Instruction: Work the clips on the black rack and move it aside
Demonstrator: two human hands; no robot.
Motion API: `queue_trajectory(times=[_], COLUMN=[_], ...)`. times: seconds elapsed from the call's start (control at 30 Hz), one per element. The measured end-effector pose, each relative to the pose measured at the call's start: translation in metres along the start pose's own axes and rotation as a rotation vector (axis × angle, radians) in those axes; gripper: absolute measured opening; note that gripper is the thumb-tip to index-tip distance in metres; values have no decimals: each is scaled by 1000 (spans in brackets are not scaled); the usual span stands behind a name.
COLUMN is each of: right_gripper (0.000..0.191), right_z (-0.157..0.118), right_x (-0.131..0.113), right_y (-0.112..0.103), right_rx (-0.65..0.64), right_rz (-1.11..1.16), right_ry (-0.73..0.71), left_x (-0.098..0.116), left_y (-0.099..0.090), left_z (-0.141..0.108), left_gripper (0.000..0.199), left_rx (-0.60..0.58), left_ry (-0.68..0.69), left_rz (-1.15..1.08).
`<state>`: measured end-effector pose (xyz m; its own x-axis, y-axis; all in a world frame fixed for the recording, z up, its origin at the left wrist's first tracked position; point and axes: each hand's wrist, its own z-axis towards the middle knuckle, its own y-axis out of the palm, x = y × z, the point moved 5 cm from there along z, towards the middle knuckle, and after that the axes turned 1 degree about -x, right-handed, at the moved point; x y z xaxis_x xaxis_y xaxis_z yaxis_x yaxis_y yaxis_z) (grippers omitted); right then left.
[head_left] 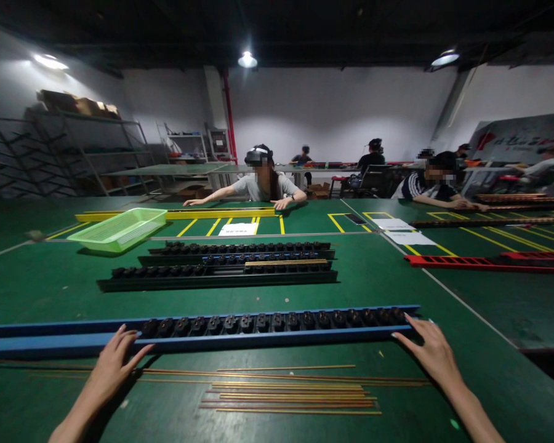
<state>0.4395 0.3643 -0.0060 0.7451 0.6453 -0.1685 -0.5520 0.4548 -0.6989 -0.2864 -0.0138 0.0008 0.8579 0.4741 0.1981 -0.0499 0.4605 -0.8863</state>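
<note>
A long blue channel rail (pixel 277 338) lies crosswise on the green table in front of me. Several black socket modules (pixel 261 322) sit in a row inside it, while its left stretch holds none. My left hand (pixel 115 357) is at the near wall, by the left end of the row, its fingers spread and the thumb pointing right. Around the right end of the rail, my right hand (pixel 429 347) has its fingers apart, with the fingertips close to the last module. Whether either hand presses on the modules I cannot tell. Several thin brass rods (pixel 290 395) lie nearest me.
Beyond the blue rail lie dark rails (pixel 221 280) with black modules. A light green basket (pixel 120 231) stands at the far left, near a yellow rail (pixel 212 214). Red rails (pixel 466 263) lie at right. A co-worker (pixel 263 178) sits opposite with arms stretched out.
</note>
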Motion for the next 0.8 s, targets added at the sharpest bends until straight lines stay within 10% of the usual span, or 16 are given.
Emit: queue_trajectory(times=[0.47, 0.8], right_gripper=[69, 72], right_z=[-16, -21], right_x=[-36, -20], right_y=[-7, -8], right_rx=[16, 4], right_rz=[-22, -14], right_ry=[-7, 21], left_x=[-39, -26], left_y=[-12, -14], left_z=[22, 10], left_gripper=[89, 77], left_rx=[-97, -46], left_ry=[-106, -73], left_rz=[-91, -87])
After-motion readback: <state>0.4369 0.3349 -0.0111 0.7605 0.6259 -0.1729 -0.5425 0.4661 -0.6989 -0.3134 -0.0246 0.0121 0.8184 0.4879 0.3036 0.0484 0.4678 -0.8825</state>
